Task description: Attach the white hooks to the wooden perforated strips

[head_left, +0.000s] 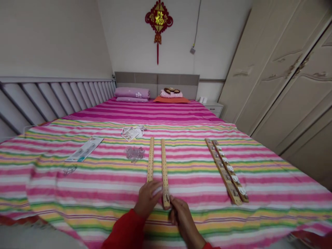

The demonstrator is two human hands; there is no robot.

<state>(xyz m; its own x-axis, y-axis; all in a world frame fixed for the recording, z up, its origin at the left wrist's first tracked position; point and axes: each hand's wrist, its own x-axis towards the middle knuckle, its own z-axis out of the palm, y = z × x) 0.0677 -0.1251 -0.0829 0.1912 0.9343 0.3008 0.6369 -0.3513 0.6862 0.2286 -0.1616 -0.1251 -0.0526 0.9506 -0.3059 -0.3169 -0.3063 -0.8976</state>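
Two narrow wooden strips with rows of holes lie side by side on the striped sheet, a left strip (150,157) and a right strip (164,162). A small metal piece (167,197) sits on the right strip's near end. My left hand (148,197) reaches that strip's left edge, thumb and fingers apart. The near end of the left strip runs behind it. Beside the right edge, my right hand (181,211) has its fingers curled together, the fingertips close to the metal piece. What lies within those fingers is hidden.
Rightward lie two strips, one bearing metal pieces (221,165) and one bearing white round pieces (230,168). To the left are a clear bag of small parts (135,153), several small packets (131,133), a long packaged card (85,149) and thin wire-like items (70,169).
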